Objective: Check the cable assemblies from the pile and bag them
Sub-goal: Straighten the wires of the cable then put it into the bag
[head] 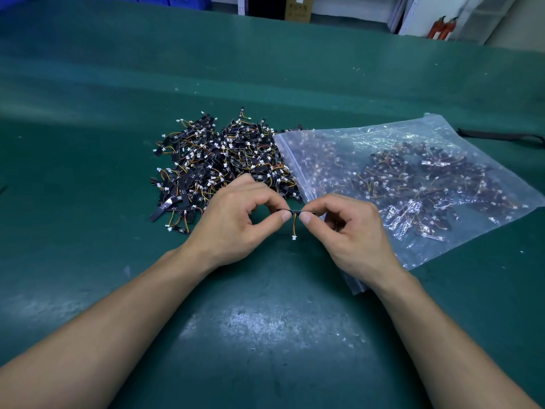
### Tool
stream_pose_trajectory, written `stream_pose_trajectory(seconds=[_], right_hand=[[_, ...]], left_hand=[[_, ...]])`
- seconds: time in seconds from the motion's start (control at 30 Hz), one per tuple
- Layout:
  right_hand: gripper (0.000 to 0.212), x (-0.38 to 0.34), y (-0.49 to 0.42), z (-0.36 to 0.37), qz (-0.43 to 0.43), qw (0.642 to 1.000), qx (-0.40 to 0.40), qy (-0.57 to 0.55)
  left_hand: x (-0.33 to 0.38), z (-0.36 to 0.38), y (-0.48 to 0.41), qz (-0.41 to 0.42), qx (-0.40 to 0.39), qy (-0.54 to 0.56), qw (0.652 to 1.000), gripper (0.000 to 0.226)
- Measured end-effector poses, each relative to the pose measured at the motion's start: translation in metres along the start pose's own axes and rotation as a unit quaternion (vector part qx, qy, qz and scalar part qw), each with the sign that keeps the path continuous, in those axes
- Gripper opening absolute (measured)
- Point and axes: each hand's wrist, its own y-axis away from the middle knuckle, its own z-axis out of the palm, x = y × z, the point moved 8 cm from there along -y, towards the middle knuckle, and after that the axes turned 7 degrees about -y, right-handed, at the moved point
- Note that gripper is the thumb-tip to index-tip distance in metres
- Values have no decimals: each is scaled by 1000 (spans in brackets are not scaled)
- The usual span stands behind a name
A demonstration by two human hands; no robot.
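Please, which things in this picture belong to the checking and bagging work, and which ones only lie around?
Belong to the job:
pile of black strip cable assemblies with white connectors; single black assembly pinched by left hand and right hand; clear plastic zip bag, partly filled.

Just lying about:
black strap on green table; red fire extinguishers, brown cardboard box, blue plastic bins behind.

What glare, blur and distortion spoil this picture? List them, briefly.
Head view: light glares off the plastic bag, veiling parts inside; a pale sheen lies on the green mat between the forearms; the wide lens bows the mat's far edge, and its far left is smeared; the left hand, right hand and the cable assembly they pinch are sharp.
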Motion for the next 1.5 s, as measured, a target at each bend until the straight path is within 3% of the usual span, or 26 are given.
stream_pose_trajectory(seconds=[1.5], right_hand=[[8,-3,-2,-2,-21,1000,16,4]], left_hand=[[2,-2,0,12,1,9,1000,4]])
